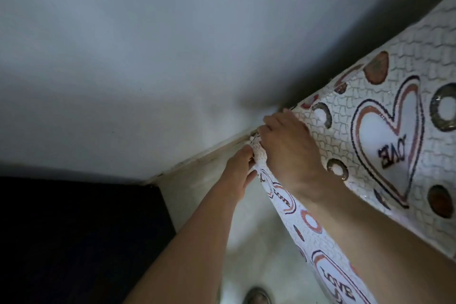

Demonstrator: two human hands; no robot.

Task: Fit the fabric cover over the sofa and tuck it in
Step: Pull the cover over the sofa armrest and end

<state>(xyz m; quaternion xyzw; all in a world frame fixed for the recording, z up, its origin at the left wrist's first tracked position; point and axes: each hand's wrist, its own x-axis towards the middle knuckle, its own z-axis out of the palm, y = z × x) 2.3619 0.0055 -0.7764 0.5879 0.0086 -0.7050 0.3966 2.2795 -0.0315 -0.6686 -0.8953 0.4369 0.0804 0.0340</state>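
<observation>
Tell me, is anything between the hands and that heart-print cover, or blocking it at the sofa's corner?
Nothing visible. The left hand and right hand both hold the bunched edge of the heart-print cover at the corner. Only the wall stands close behind, leaving a narrow gap.

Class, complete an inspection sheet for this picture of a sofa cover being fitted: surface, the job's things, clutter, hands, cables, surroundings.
Surface: sofa hidden under its covering; pale floor beside it.
Job's things: fabric cover, white with hearts and LOVE print, stretched over the sofa's end, its edge bunched at the corner by the wall.
Clutter: nothing seen.
Grippers: left hand holds the bunched edge from below; right hand grips it from above.
Cables: nothing seen.
Surroundings: grey wall close behind; dark object at lower left, too dark to identify; shoe at the bottom edge.
</observation>
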